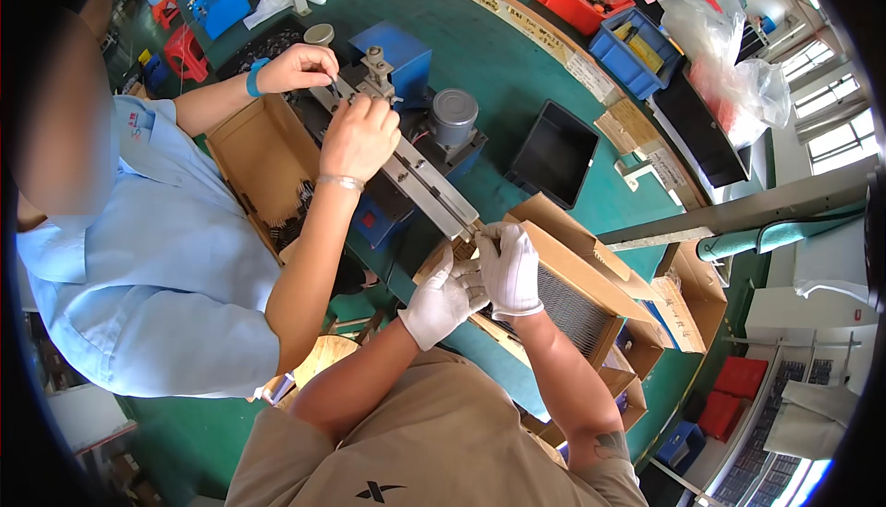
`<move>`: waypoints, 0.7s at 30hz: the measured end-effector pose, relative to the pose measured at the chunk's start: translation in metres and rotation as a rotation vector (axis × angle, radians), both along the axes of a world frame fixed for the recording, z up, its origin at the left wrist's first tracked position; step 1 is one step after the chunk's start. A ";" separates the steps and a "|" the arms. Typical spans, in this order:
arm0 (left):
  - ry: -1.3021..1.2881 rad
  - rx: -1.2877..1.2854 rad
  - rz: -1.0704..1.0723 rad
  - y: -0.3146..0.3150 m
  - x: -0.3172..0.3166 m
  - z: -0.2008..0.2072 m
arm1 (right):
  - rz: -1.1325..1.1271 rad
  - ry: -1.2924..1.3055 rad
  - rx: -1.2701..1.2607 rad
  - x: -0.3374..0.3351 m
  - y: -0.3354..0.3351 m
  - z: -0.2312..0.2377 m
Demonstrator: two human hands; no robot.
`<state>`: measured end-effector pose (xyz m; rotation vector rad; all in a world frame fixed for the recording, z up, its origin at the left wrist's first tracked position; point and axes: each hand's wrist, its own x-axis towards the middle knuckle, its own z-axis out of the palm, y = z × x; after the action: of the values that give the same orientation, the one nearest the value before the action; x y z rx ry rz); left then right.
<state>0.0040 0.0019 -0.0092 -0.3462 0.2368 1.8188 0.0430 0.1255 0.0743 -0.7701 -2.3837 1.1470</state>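
My left hand (441, 300) and my right hand (509, 272) wear white gloves and are close together at the near end of a long metal rail (426, 184). The right fingers pinch at the rail's end, on something too small to make out. My left thumb stands apart from its fingers, which reach beside the right hand; nothing shows in that hand. Under and beside my hands is an open cardboard box (544, 244) with rows of thin dark metal parts (570, 311). Farther along the rail, a co-worker's two hands (358, 138) hold a small dark part.
The co-worker in a blue shirt (175, 267) is close on my left, by a cardboard tray (263, 152). A round metal cylinder (453, 118) stands behind the rail. A black bin (554, 152), a blue bin (637, 50) and a red bin (583, 0) lie farther right.
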 end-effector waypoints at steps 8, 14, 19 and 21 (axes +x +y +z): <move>0.008 -0.021 0.006 -0.002 0.000 0.009 | 0.006 0.214 0.241 -0.004 -0.006 -0.029; 0.033 0.039 0.003 -0.008 -0.001 -0.005 | 0.049 0.311 0.279 -0.010 -0.007 -0.030; 0.009 0.111 0.003 -0.010 -0.003 -0.021 | 0.031 0.231 0.268 -0.012 -0.006 -0.024; 0.014 -0.067 0.034 -0.005 -0.002 0.007 | 0.034 0.215 0.250 -0.013 -0.006 -0.025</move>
<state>0.0024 -0.0027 -0.0025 -0.3861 0.3040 1.8506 0.0295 0.1191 0.0491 -0.4987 -2.3071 0.8724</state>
